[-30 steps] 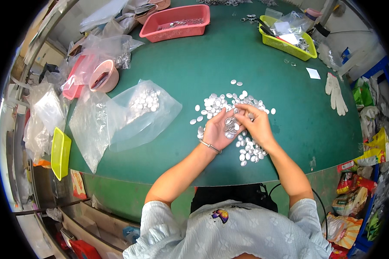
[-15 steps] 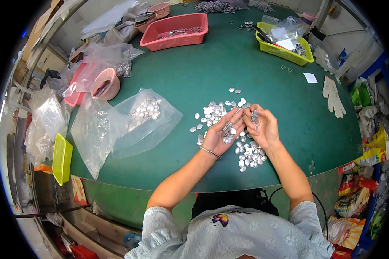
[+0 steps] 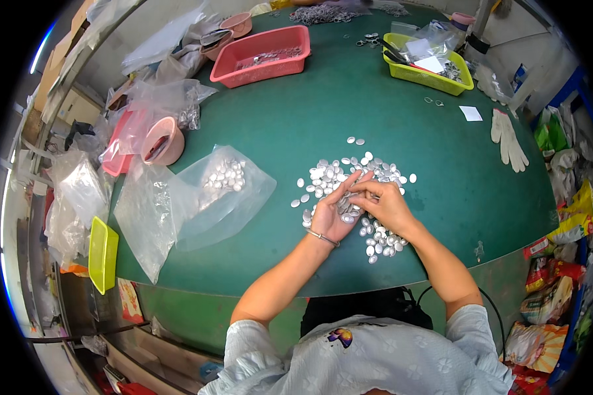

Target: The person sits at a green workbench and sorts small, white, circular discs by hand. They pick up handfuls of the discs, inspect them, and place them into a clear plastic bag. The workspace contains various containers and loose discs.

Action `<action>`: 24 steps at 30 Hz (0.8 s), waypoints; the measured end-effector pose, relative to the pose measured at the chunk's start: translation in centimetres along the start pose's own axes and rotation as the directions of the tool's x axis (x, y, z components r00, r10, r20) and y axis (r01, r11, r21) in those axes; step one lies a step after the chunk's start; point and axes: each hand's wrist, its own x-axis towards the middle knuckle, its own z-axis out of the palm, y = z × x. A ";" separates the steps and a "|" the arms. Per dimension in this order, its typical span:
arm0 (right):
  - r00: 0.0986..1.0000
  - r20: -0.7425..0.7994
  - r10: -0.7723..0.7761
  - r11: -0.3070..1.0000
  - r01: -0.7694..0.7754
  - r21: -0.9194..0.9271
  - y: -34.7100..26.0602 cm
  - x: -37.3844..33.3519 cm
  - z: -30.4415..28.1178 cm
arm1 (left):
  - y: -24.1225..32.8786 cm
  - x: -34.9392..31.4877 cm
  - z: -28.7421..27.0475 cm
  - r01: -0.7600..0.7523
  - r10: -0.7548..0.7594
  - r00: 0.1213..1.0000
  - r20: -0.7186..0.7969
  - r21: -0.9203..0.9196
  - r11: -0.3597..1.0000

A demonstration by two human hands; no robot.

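Over the last half second, the right hand (image 3: pixel 390 205) has swung in from beside the left hand (image 3: pixel 329 222) and now lies partly over its palm; the oval pieces that stood out at its fingers are no longer seen there. The left hand is cupped, grasping a small batch of silver oval pieces (image 3: pixel 347 218) in its palm. The right thumb and fingertips are drawn together at those pieces, but the fingers hide the contact, so I cannot tell whether one is pinched. A silver bracelet (image 3: pixel 321 236) circles the left wrist.

Around the hands, more ovals lie loose on the green table (image 3: pixel 277 118): a broad scatter (image 3: pixel 324 175) just beyond the fingers, and a near cluster (image 3: pixel 379 241) below the right hand. Two single ovals (image 3: pixel 356 141) lie farther off, beside each other.

To the left, a clear plastic bag (image 3: pixel 257 189) lies flat with further ovals inside. Beyond it, at the left, stands a pink bowl (image 3: pixel 172 146). At the far left, a red basket (image 3: pixel 263 72) holds small metal parts. On the far right, a yellow-green basket (image 3: pixel 435 81) carries plastic bags and papers; nearer are a white paper square (image 3: pixel 470 113) and a pale glove (image 3: pixel 507 141).
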 end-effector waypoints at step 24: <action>0.966 0.212 0.149 0.350 -0.251 0.903 1.9 0.7 -1.6 | 0.0 0.3 0.5 -0.045 0.040 0.999 -0.037 -0.126 0.991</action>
